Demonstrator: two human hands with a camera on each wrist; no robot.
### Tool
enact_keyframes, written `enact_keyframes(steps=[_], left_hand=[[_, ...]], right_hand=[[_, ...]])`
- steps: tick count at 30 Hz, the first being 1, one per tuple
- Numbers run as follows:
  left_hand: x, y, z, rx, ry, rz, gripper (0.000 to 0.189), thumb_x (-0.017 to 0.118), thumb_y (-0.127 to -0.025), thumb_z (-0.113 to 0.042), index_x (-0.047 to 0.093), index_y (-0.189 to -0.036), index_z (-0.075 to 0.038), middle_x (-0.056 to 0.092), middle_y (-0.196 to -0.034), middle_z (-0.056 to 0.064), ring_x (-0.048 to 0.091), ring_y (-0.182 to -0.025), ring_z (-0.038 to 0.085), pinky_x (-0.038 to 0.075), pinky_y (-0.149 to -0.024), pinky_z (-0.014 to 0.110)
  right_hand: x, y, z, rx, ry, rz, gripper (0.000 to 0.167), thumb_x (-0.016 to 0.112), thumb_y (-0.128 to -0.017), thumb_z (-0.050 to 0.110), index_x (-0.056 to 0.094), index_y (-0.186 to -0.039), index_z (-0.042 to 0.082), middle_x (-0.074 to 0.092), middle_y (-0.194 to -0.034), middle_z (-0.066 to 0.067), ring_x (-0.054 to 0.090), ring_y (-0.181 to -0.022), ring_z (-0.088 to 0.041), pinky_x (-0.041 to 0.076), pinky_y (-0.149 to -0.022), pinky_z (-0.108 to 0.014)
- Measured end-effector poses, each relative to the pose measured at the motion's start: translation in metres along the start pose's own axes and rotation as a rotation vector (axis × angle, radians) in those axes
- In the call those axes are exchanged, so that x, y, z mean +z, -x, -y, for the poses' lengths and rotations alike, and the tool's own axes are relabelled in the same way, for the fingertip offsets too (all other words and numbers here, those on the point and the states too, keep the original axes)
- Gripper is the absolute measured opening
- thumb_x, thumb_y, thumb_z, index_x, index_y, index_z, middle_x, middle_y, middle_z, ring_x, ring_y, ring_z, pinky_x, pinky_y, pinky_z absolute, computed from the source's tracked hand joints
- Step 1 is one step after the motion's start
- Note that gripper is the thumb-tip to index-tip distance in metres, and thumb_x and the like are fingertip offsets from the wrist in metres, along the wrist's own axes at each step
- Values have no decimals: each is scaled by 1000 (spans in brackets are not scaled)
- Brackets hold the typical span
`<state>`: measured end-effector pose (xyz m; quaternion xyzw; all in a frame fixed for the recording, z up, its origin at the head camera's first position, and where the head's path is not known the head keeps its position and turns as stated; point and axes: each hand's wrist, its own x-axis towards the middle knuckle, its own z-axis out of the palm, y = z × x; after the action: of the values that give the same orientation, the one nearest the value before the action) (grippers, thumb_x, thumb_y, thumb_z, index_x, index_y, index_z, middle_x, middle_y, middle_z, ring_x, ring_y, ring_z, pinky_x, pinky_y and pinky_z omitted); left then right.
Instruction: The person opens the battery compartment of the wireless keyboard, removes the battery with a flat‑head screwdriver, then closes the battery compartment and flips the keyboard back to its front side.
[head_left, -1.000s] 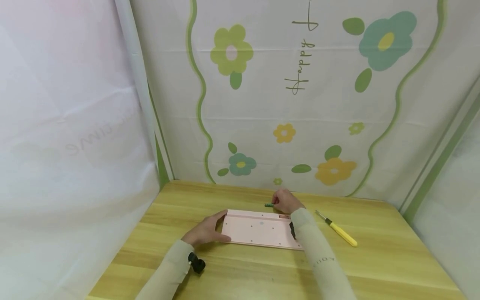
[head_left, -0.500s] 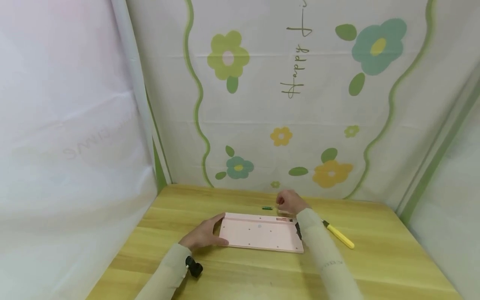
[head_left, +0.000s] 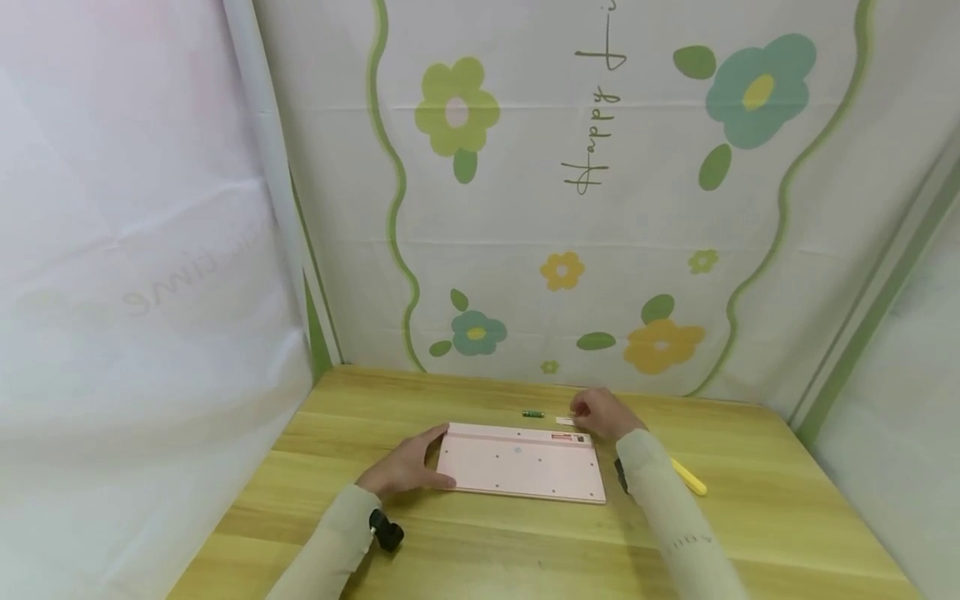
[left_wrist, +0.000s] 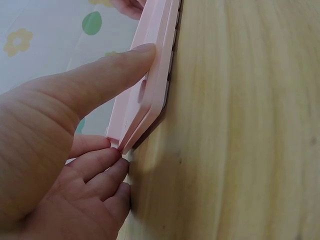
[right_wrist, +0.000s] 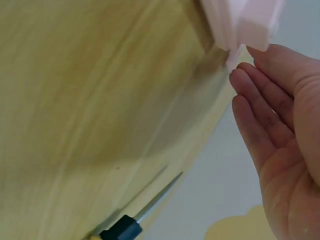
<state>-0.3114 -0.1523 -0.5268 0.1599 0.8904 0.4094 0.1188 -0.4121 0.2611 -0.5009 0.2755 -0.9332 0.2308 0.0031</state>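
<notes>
A pink keyboard point(head_left: 480, 467) lies face down on the wooden table, its keys just showing underneath in the left wrist view. My left hand point(head_left: 401, 467) holds its left end, thumb on the near edge and fingers at the far edge. At the keyboard's far right corner is an uncovered battery slot point(head_left: 562, 437). Just beyond that corner, my right hand point(head_left: 606, 414) pinches the end of a small pale pink battery cover point(head_left: 565, 421); the exact contact is partly hidden. A green battery point(head_left: 533, 414) lies loose to the left of the cover.
A screwdriver point(head_left: 688, 477) with a yellow handle lies right of the keyboard, partly behind the right sleeve. Its metal shaft point(right_wrist: 159, 197) shows in the right wrist view. Flower-printed cloth point(head_left: 517, 208) stands behind the table, with more cloth at both sides.
My right hand has let go of the green battery and shifted right to the battery cover, which came into view. My left hand stays on the keyboard.
</notes>
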Motion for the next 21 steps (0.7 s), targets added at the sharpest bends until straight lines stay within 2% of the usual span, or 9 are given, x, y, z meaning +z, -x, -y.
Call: enact_keyframes(steps=[8,14,21], left_hand=[[2,0,0,16,-4,3,105,91,-83,-39,34,-166,-9,34,-172,18,31,-159,43,30,-128,63],[3,1,-1,7,5,7,106,92,-83,-40,34,-166,-9,34,-172,18,31,-159,44,30,-128,63],[2,1,-1,-5,-5,-9,105,92,-83,-39,35,-166,-10,35,-171,18,32,-159,44,31,-127,63]], right_hand=[[6,5,-5,57,-26,-19,11,74,-90,-7,79,-96,2,78,-93,-11,70,-84,-16,62,-77,-35],[5,8,-5,95,-95,-11,9,74,-91,-7,79,-96,0,77,-90,-10,69,-80,-15,61,-72,-30],[-6,9,2,61,-60,-5,11,70,-92,-9,77,-96,-1,76,-92,-9,67,-82,-13,60,-73,-28]])
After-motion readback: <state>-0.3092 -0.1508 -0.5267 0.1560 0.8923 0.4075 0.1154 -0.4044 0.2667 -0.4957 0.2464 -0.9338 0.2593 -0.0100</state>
